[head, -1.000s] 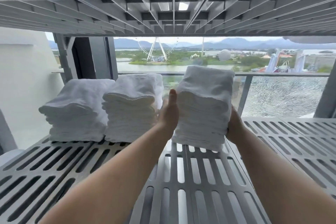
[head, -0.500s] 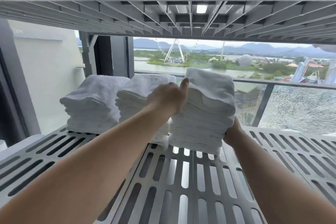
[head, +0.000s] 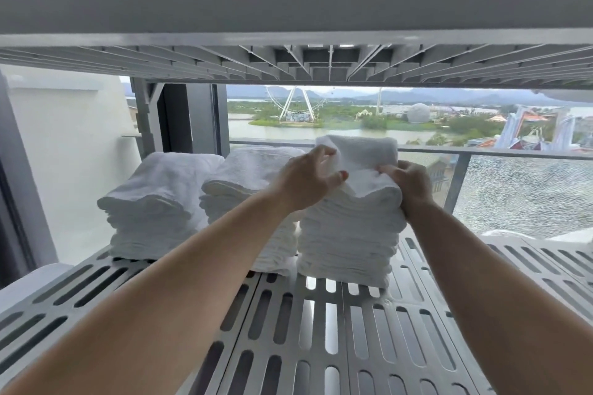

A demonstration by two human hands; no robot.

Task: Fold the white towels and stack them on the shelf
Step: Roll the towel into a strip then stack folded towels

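From the head view, three stacks of folded white towels sit side by side on the slotted grey shelf [head: 288, 324]. The left hand [head: 308, 183] and right hand [head: 412, 181] both pinch the top towel [head: 362, 157] of the right stack [head: 349, 234], fingers closed on its front edge.

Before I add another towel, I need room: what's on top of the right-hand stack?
Both hands: the left hand and right hand pinch the top towel of the right-hand stack. Their fingers cover its front edge.
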